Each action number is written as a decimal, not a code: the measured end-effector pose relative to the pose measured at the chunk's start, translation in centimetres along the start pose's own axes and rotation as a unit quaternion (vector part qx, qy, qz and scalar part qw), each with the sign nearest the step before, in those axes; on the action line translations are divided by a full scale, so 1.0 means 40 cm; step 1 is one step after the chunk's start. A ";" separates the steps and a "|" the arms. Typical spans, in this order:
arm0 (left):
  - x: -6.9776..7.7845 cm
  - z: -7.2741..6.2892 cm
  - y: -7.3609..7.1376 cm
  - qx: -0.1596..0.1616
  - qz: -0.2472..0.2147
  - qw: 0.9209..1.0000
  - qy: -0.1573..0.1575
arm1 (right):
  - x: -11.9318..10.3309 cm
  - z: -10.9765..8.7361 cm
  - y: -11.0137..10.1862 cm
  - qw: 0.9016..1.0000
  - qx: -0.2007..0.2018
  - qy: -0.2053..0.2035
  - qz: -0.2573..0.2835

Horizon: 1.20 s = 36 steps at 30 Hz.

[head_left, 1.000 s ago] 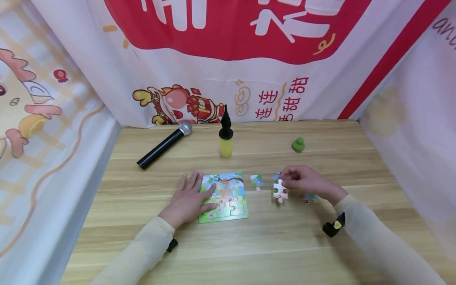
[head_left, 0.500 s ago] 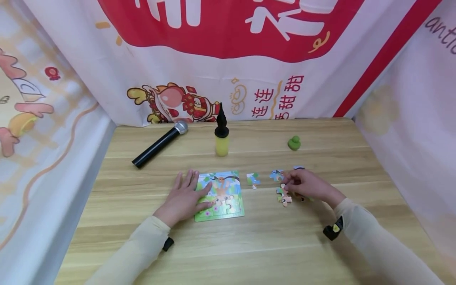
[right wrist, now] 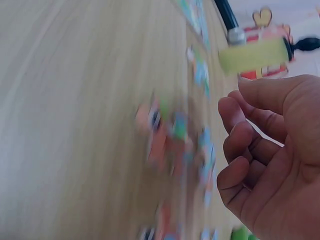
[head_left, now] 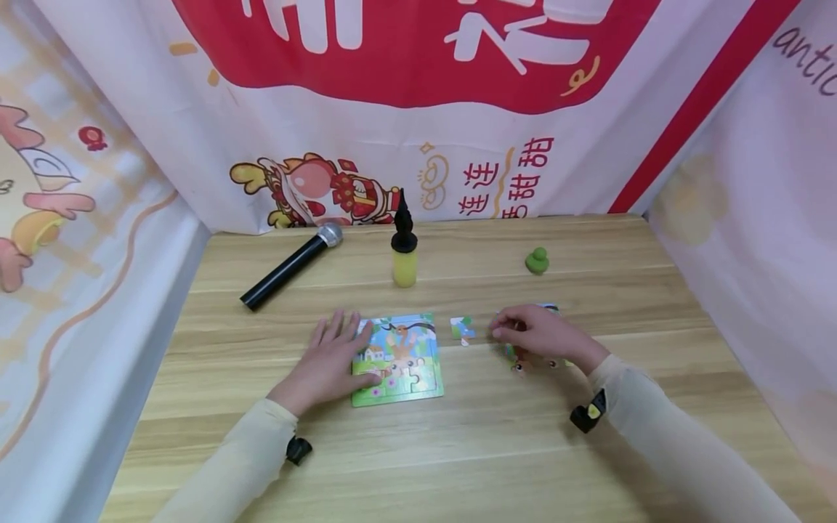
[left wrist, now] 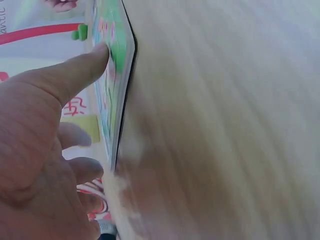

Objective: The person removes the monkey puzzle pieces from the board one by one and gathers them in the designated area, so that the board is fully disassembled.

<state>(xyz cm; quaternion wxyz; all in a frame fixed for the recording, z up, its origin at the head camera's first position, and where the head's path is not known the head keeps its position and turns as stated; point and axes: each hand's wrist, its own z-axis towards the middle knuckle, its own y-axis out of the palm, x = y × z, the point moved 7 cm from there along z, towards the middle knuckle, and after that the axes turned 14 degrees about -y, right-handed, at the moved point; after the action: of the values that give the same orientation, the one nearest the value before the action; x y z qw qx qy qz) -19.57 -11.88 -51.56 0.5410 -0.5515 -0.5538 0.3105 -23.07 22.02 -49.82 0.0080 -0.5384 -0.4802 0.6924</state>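
Found left hand (head_left: 322, 372) spread, with thumb over the near left part of the puzzle board (head_left: 439, 385), slightly left of the middle of the table (head_left: 418, 465). Found right hand (head_left: 544, 334) loosely curled above loose pieces (head_left: 518, 365), with narrow thumb-to-index gap, nothing visible inside. Judged liable to scatter pieces by dragging low fingers, including lone piece (head_left: 463, 330) just beside the board's right edge. Noted modest room behind, short of microphone (head_left: 288, 272), bottle (head_left: 405, 269) and green object (head_left: 538, 261) toward the back edge.
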 end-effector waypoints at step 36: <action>-0.045 0.003 -0.024 -0.011 0.058 0.998 -0.016 | -0.243 0.333 0.302 0.995 -0.068 -0.070 0.009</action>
<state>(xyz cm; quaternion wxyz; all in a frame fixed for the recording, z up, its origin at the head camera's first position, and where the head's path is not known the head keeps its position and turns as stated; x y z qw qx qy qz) -20.29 -13.74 -51.13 0.5068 -0.5834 -0.5333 0.3440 -22.88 1.63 -51.33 -0.0686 -0.4924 -0.5208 0.6940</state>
